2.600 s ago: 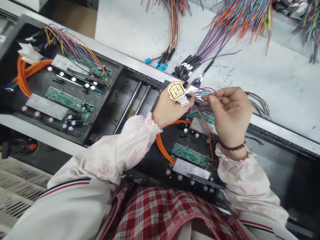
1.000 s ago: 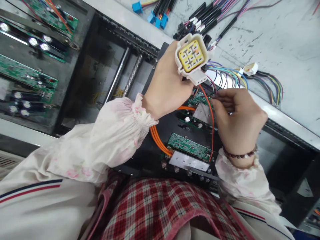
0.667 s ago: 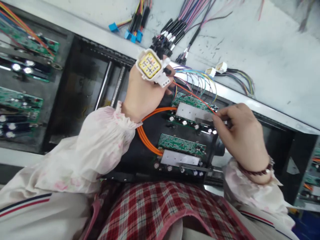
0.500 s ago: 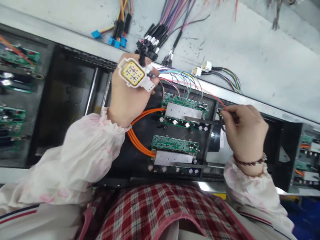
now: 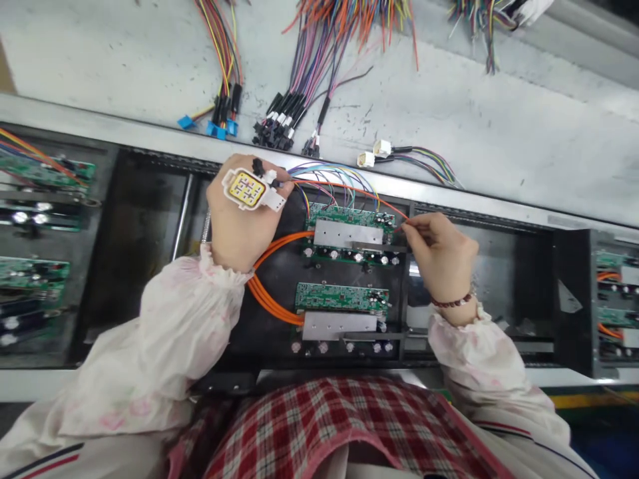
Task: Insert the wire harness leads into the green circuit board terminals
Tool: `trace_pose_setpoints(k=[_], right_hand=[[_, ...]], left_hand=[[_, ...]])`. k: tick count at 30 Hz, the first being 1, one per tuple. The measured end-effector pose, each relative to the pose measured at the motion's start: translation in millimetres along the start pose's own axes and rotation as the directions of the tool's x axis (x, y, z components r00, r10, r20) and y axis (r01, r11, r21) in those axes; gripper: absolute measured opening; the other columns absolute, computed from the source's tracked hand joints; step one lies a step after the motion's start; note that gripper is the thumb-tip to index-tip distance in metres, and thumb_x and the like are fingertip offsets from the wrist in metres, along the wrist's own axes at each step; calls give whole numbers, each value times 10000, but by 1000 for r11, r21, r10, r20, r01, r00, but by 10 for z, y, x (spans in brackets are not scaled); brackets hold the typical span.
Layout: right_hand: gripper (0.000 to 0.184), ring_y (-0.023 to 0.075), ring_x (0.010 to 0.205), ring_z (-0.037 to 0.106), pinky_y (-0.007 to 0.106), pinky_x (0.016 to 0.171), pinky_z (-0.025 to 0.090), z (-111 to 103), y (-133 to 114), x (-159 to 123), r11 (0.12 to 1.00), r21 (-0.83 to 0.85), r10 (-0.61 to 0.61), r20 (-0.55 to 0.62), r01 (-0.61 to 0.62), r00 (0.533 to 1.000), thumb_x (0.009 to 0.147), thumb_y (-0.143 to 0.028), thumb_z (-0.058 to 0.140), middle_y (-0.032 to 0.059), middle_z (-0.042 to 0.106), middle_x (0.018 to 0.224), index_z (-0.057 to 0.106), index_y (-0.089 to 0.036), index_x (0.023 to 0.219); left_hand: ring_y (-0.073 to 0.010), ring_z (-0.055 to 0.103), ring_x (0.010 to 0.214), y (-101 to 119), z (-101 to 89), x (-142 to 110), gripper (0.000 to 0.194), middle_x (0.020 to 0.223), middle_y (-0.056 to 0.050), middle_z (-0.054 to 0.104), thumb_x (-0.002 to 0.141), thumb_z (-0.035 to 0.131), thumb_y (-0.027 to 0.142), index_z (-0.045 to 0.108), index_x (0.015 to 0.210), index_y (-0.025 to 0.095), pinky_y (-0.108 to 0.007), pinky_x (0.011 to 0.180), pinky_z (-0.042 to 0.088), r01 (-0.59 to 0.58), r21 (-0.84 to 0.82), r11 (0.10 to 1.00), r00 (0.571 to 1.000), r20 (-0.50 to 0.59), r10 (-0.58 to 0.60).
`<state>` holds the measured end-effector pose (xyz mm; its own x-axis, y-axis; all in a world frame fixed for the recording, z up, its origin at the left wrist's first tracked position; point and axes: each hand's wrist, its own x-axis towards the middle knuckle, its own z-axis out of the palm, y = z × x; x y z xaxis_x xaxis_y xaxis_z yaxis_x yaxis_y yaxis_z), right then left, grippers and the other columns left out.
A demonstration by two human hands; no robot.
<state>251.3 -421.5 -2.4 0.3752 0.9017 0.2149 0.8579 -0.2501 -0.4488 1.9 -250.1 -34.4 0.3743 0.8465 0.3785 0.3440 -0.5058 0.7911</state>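
My left hand (image 5: pixel 238 226) grips a white connector with a yellow face (image 5: pixel 245 189), held above the left end of a black tray (image 5: pixel 279 279). Thin coloured wires (image 5: pixel 339 178) arc from the connector to the upper green circuit board (image 5: pixel 347 216). My right hand (image 5: pixel 439 256) is closed in a pinch on the end of a red wire (image 5: pixel 364 194) that runs back to the connector, just right of that board. A second green board (image 5: pixel 342 297) lies below, and thick orange cables (image 5: pixel 269 293) loop along the tray's left side.
Bundles of coloured wires with black and blue plugs (image 5: pixel 272 126) hang onto the grey bench (image 5: pixel 499 146) behind. Two small white plugs (image 5: pixel 373 153) lie there. More trays with boards sit at the left (image 5: pixel 34 226) and right (image 5: pixel 614 293). A red plaid apron (image 5: pixel 339 426) is below.
The view has swung from the left tray to the centre one. My right hand drew the red wire out to the right and has now come back a little toward the upper board.
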Motion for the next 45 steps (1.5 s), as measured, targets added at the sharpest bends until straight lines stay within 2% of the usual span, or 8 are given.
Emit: trace_pose_setpoints(k=[14,18,21,25,29,36,40,45], right_hand=[[112,183,686,662,309,634,494,-54,-9,111,994,-104,42,68,-35,997,870,-304,690,5,691,798,642,-204,887],[284,292,952,649,425,829,497,-45,-405,402,983,-142,-97,141,117,985,900,-349,674,106,676,1031,612,-175,1116],[475,398,1225,484,538,1010,397,262,-872,620,932,-146,-295,231,333,927,905,-331,660,196,545,1305,536,-134,1319],[474,404,1113,518,582,912,430,787,-1225,739,928,-161,-256,379,336,889,936,-244,594,205,564,1169,517,-158,1396],[379,405,1055,514,615,848,431,1050,-1167,723,917,-167,-300,308,362,903,957,-210,499,207,555,1067,564,-140,1323],[470,353,990,523,517,813,469,1046,-1073,712,856,-221,-411,257,468,875,905,-268,590,202,564,1066,521,-91,1336],[407,263,886,563,425,814,499,838,-929,1206,829,-107,-456,441,549,773,912,-266,604,135,580,1007,575,-140,1297],[323,291,1100,567,400,878,462,960,-702,2096,774,-419,-325,379,474,866,949,-123,443,131,582,1124,677,-168,1166]], left_hand=[[-145,635,853,10,-30,18,247,882,67,656,784,786,194,556,873,211,-355,899,535,-27,42,999,1000,-4,27],[-168,616,857,-8,50,22,258,858,28,625,774,790,214,541,843,216,-397,933,509,-12,67,998,1000,-17,13],[-197,625,887,103,27,-15,180,865,-6,615,850,698,202,520,841,223,-427,907,524,89,106,990,996,-30,-86],[-233,640,1030,289,-289,-163,282,1070,-74,648,851,701,193,559,1094,203,-407,922,552,100,141,985,983,141,-120],[-262,568,1250,336,-573,-358,596,1311,-129,585,872,695,221,404,1392,201,-406,1034,523,-14,100,995,961,275,-14],[-309,555,1234,450,-250,-411,328,1307,-211,570,964,407,77,584,1235,23,-465,1084,466,-270,434,859,826,563,-25],[-307,581,1173,468,-207,-332,332,1242,-204,598,935,400,27,602,1197,28,-472,1068,465,-223,437,871,836,546,-60],[-291,588,1130,368,-221,-332,234,1237,-137,617,942,520,108,608,1158,109,-513,1047,477,-160,318,935,897,442,3]])
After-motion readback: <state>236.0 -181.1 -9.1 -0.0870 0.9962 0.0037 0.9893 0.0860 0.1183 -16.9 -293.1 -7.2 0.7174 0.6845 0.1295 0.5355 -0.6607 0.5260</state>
